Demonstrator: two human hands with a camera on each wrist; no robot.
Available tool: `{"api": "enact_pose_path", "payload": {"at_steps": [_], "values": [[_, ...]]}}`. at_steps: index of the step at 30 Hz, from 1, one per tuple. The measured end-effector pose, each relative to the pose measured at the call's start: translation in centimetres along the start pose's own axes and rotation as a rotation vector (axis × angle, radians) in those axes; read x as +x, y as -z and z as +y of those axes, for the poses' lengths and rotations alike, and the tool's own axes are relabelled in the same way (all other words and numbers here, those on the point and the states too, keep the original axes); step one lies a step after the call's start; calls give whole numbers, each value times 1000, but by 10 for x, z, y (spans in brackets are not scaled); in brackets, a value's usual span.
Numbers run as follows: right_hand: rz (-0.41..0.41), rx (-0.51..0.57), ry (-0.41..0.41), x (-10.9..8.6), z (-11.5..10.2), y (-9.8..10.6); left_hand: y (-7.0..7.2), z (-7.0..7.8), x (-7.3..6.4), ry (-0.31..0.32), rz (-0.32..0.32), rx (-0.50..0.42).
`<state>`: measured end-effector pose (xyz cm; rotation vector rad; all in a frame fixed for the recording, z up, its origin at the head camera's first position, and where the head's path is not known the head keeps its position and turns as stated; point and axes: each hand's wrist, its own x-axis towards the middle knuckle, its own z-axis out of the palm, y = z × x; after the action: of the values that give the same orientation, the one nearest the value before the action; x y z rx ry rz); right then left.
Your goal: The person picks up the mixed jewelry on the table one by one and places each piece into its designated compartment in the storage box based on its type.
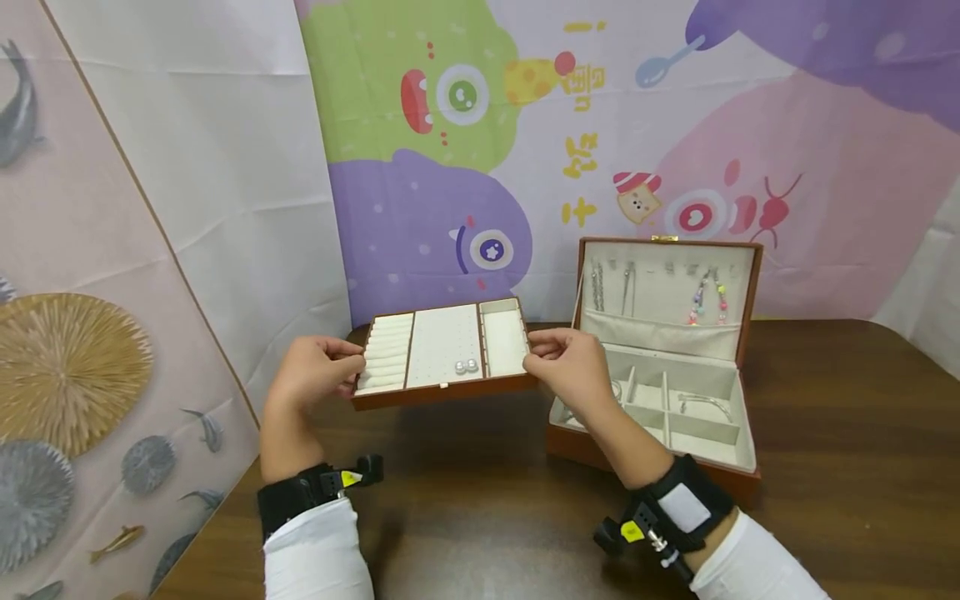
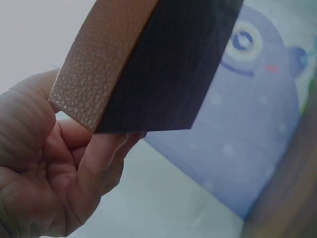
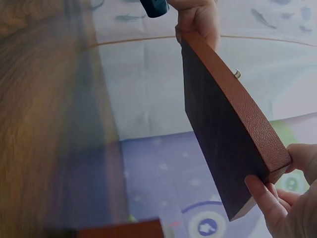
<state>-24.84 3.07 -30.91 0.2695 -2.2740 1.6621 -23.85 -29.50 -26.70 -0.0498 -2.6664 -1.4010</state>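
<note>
Both hands hold a brown jewelry tray (image 1: pixel 444 386) by its short ends, raised above the table. My left hand (image 1: pixel 311 371) grips the end with the ring rolls; in the left wrist view its fingers (image 2: pixel 101 161) reach beneath the dark underside. My right hand (image 1: pixel 573 371) pinches the other end, beside an open compartment. Two pearl-like studs (image 1: pixel 467 367) sit on the tray's middle panel. Right of the tray, an open jewelry box (image 1: pixel 652 467) stands on the table, partly hidden behind my right forearm. A bracelet (image 1: pixel 705 404) lies in one of its compartments.
Inside the box's raised lid (image 1: pixel 667 250) hang silvery necklaces (image 1: pixel 597 287) and a colorful beaded strand (image 1: pixel 697 302). A dark wooden table (image 1: pixel 847 433) lies under everything. Behind it hangs a cartoon-printed cloth (image 1: pixel 420 217), with a patterned cloth (image 1: pixel 187 350) on the left.
</note>
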Motion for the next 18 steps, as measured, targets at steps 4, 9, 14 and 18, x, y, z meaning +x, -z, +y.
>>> {"api": "enact_pose_path", "payload": {"at_steps": [4,9,14,18], "values": [[2,1,-14,-5,-1,22,-12,18,-1,-32,5,26],[-2,-34,-6,-13,0,47,-24,34,-2,-63,-23,29],[-6,-65,13,-25,-3,70,-33,46,-5,-128,-46,36],[21,-118,60,-33,-8,84,-42,53,-6,-170,-48,47]]}}
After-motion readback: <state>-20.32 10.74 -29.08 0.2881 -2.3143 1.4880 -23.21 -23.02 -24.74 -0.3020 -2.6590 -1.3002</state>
